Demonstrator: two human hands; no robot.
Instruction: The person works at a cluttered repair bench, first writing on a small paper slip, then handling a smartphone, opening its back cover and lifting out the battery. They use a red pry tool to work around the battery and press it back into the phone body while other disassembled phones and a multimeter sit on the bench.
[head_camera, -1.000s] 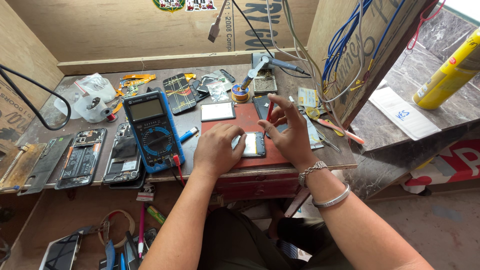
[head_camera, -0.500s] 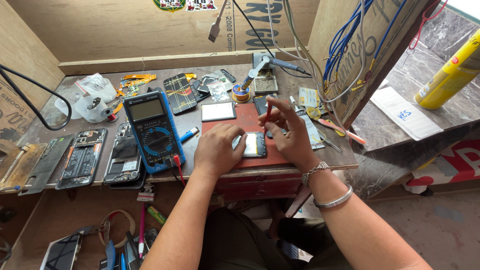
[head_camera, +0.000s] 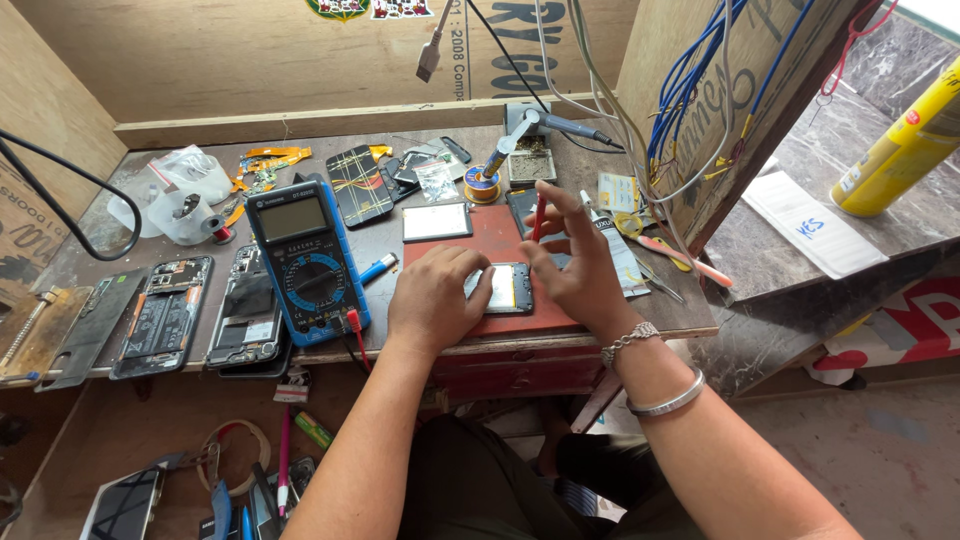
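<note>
The opened phone (head_camera: 508, 288), right of the blue multimeter (head_camera: 305, 262), is pinned by the curled left hand (head_camera: 432, 298); the red probe (head_camera: 538, 215), pinched in the right hand (head_camera: 577, 268), is best steadied.

Multimeter (head_camera: 305, 262) crowds left; bare mat (head_camera: 480, 255) ahead.

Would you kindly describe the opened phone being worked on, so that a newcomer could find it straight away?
Start at the wooden workbench and find the red mat at its front middle. The opened phone lies on that mat, between the left hand and the right hand. Unlike the dismantled phones in a row left of the blue multimeter, it alone lies on red.
</note>
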